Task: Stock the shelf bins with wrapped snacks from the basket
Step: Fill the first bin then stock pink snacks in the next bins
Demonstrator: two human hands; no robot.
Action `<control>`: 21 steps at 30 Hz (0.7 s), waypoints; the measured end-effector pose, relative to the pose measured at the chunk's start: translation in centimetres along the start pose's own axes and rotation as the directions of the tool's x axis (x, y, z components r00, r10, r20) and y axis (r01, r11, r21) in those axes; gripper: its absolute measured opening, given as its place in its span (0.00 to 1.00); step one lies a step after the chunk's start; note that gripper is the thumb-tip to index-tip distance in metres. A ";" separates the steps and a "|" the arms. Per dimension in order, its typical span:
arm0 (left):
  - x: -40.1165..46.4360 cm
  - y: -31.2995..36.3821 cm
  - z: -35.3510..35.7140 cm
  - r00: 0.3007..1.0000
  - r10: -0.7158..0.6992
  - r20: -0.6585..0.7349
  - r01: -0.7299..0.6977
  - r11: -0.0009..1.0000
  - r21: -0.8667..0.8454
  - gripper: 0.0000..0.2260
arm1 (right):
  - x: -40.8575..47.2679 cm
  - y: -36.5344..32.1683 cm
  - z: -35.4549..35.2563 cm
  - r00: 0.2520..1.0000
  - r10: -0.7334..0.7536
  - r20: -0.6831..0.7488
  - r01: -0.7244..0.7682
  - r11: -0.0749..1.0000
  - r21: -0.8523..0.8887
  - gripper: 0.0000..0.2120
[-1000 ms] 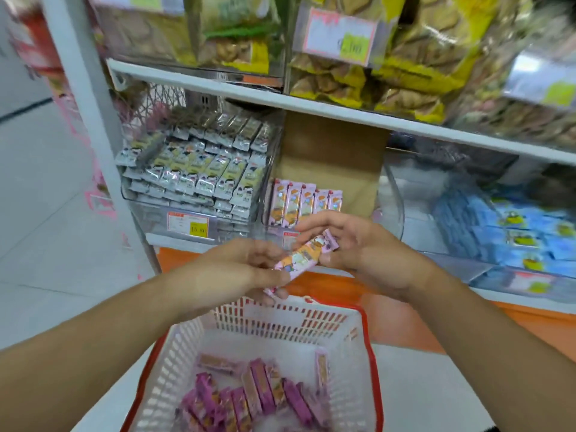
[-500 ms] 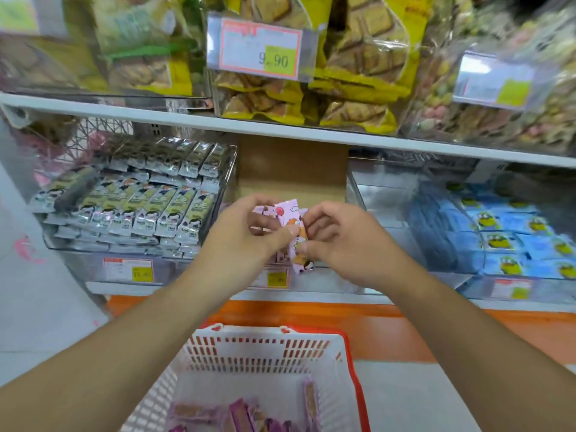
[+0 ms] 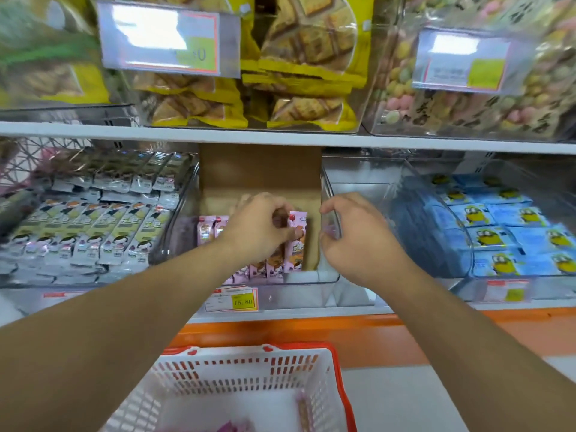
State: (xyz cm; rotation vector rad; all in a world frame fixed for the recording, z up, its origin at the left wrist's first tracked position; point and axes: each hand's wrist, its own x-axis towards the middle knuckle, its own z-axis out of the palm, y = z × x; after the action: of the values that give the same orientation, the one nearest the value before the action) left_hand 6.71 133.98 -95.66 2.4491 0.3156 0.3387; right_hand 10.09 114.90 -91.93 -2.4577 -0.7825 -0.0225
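- The middle bin [image 3: 299,280] stands on the lower shelf [image 3: 311,308], between the left bin [image 3: 184,194] and the right bin [image 3: 417,198].
- A row of wrapped snacks [image 3: 268,269] stands along the front of the middle bin, with a cardboard sheet [image 3: 260,173] upright behind it.
- The left hand [image 3: 260,227] reaches into the middle bin and rests on the row, beside the rightmost snack [image 3: 296,244].
- The right hand [image 3: 352,235] is at the middle bin's right wall.
- A price tag [image 3: 232,300] hangs on the front of the middle bin.
- The basket [image 3: 246,374] sits below, in front of the shelf.
- The upper shelf [image 3: 280,137] above carries bagged goods.
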 end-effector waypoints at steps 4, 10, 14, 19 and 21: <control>0.2 -0.5 1.1 0.998 0.028 -0.050 -0.021 0.990 0.142 0.13 | 0.3 0.1 0.4 1.000 0.022 0.006 -0.022 1.000 -0.003 0.14; 0.4 -0.9 1.6 0.992 0.093 -0.090 -0.065 0.959 0.276 0.17 | 0.7 0.3 0.7 1.000 0.016 0.017 -0.017 0.998 0.064 0.14; 0.4 -1.1 1.9 0.983 0.134 -0.123 -0.089 0.945 0.316 0.18 | 0.7 0.3 0.8 0.999 0.032 0.026 -0.034 0.997 0.076 0.15; 0.1 -0.9 2.0 0.982 0.136 -0.129 -0.092 0.949 0.301 0.19 | 0.5 0.3 0.7 0.999 0.026 0.030 -0.028 0.997 0.069 0.16; 0.0 -0.8 1.9 0.984 0.124 -0.126 -0.083 0.953 0.293 0.19 | 0.5 0.2 0.6 0.999 0.031 0.037 -0.034 0.997 0.063 0.16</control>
State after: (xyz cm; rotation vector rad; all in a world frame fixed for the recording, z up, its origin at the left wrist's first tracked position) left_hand 7.17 133.48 -97.63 2.7392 0.3160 0.5494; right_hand 10.52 115.32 -92.47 -2.4157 -0.7472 0.0584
